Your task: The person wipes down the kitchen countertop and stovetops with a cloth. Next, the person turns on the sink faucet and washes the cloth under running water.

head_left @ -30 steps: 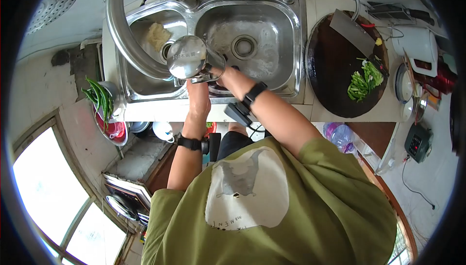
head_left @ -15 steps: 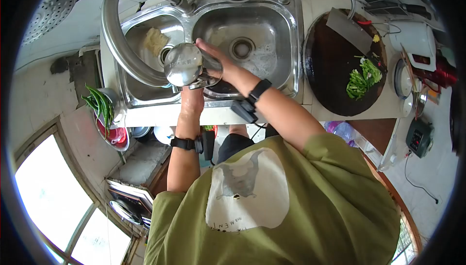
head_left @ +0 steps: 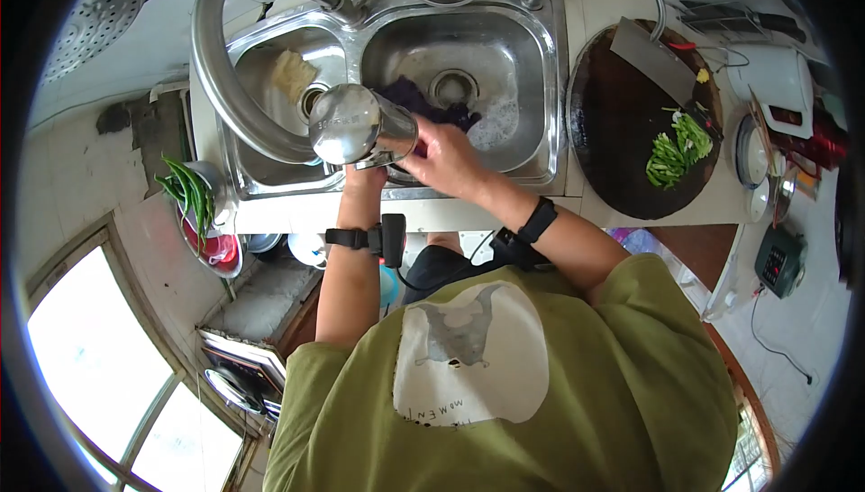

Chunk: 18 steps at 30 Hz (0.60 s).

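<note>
A polished steel cylinder (head_left: 344, 127) with stamped lettering on its round end hangs by the tip of the curved tap (head_left: 209, 59). My left hand (head_left: 365, 177) is just below it; the fingers are hidden behind the cylinder. Close against the cylinder's right side is my right hand (head_left: 446, 160), its fingers bent toward the left hand and their tips covered. Whether either hand grips anything cannot be seen. Behind the right hand, a dark purple cloth (head_left: 410, 100) lies bunched in the right sink bowl (head_left: 514, 50), near the drain and some suds.
The left bowl (head_left: 257, 163) contains a yellowish sponge-like piece (head_left: 293, 76). On the right, a round chopping board (head_left: 604, 123) bears a cleaver (head_left: 662, 64) and chopped greens (head_left: 676, 150). Green chillies (head_left: 191, 195) rest at the left edge, above a red basin (head_left: 221, 249).
My right hand has drawn back toward me, its outstretched fingers now bent beside the cylinder. More of the dark cloth shows near the drain. The cylinder keeps its place by the tap.
</note>
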### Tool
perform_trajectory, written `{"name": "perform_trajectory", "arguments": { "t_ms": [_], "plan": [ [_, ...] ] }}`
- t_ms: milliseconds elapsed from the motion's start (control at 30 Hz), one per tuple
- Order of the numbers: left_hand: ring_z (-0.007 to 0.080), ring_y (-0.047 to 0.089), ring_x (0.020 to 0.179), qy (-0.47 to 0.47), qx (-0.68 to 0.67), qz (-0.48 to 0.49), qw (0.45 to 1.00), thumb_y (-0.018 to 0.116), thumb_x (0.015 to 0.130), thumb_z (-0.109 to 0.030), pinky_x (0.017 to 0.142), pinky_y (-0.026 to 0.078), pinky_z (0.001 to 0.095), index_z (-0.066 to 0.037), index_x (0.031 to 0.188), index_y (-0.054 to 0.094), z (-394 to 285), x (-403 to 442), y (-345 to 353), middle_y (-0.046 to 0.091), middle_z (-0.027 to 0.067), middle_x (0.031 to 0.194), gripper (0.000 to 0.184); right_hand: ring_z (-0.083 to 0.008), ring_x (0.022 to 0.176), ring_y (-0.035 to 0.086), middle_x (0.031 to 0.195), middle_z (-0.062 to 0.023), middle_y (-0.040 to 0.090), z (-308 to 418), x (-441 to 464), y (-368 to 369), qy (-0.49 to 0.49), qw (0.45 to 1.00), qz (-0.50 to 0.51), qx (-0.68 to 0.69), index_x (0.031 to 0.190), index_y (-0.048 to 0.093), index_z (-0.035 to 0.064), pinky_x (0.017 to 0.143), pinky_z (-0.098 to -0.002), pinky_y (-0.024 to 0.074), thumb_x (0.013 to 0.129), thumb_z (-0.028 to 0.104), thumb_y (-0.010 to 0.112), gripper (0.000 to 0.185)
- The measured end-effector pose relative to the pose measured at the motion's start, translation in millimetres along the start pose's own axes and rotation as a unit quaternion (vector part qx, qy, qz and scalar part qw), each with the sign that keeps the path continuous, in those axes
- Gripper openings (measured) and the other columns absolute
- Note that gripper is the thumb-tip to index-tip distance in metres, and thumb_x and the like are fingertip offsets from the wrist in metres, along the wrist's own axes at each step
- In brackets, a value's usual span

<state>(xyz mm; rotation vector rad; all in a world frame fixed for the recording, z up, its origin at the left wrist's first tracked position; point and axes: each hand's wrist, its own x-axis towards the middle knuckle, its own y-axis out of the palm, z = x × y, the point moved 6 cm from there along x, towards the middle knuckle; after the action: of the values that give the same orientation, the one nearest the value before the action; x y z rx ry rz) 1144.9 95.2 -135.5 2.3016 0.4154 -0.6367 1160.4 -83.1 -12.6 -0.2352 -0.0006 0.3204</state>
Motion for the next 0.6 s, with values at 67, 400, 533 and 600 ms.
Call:
{"name": "perform_trajectory", "arguments": {
  "t_ms": [67,400,533,600],
  "plan": [
    [0.0218,0.066,0.103,-0.090,-0.101,0.137,0.981,0.059,0.102,-0.039,0.091,0.057,0.0392,-0.010,0.117,0.066,11,-3,6,0.069,0.0072,0.111,0.033,-0.0342,0.067,0.069,0.075,-0.0099,0.070,-1,-7,15,-0.003,0.998,0.024,0.054,0.114,0.064,0.0128,0.060,-0.0429,0.0531,0.089,0.026,0.077,0.030],
    [0.0287,0.055,0.133,-0.089,-0.014,-0.001,0.996,0.046,0.105,-0.053,0.118,0.039,0.0466,-0.009,0.140,0.058,-10,-37,4,0.061,0.0091,0.142,0.057,-0.0398,0.134,0.052,0.148,-0.0205,0.052,-46,18,56,0.017,0.998,-0.047,0.032,0.141,0.054,0.0022,0.111,-0.0476,0.0439,0.097,0.032,0.064,0.053],
    [0.0265,0.050,0.137,-0.048,0.017,0.064,0.997,0.049,0.106,-0.047,0.116,0.040,0.0460,-0.012,0.147,0.051,-26,-49,23,0.055,0.0071,0.149,0.054,-0.0392,0.129,0.054,0.138,-0.0235,0.055,-91,56,105,-0.066,0.988,-0.088,0.111,0.136,0.055,-0.0011,0.108,-0.0469,0.0454,0.098,0.031,0.063,0.050],
    [0.0252,0.053,0.134,-0.048,-0.023,0.080,0.995,0.054,0.105,-0.044,0.113,0.041,0.0463,-0.011,0.145,0.052,-37,-56,38,0.056,0.0065,0.146,0.052,-0.0388,0.127,0.054,0.134,-0.0245,0.055,-84,66,100,-0.069,0.994,-0.071,0.036,0.133,0.055,-0.0031,0.107,-0.0464,0.0459,0.099,0.031,0.062,0.049]
  ]
}}
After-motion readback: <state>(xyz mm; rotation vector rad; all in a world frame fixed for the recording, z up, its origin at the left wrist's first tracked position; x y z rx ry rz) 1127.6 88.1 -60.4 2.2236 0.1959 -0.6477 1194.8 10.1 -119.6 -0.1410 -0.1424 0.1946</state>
